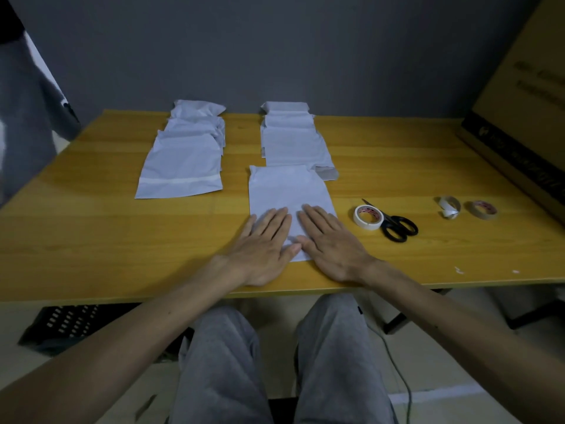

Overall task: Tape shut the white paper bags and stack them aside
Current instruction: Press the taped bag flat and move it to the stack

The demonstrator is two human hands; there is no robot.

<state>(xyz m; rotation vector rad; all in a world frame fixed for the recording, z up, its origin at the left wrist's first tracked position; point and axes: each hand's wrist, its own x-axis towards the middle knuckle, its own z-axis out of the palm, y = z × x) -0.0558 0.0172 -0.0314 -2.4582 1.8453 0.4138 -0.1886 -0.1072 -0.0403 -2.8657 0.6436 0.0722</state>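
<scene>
Meanwhile, left hand (266,243) and right hand (330,243) press flat, fingers spread, smoothing a white paper bag (289,197) for taping, masking tape roll (368,217) within reach.

No text can be read in full. Cardboard box (519,96) at the right edge: several lines of dark print on its tan face, blurred beyond reading. A black band (501,148) along its lower edge carries pale lettering and a small emblem, likewise illegible. White tape roll (368,217) beside the scissors (397,228): red printed marks on the inner core, too small to make out. Brown tape roll (481,209) farther right: similar red marks on its core, also unreadable.
</scene>
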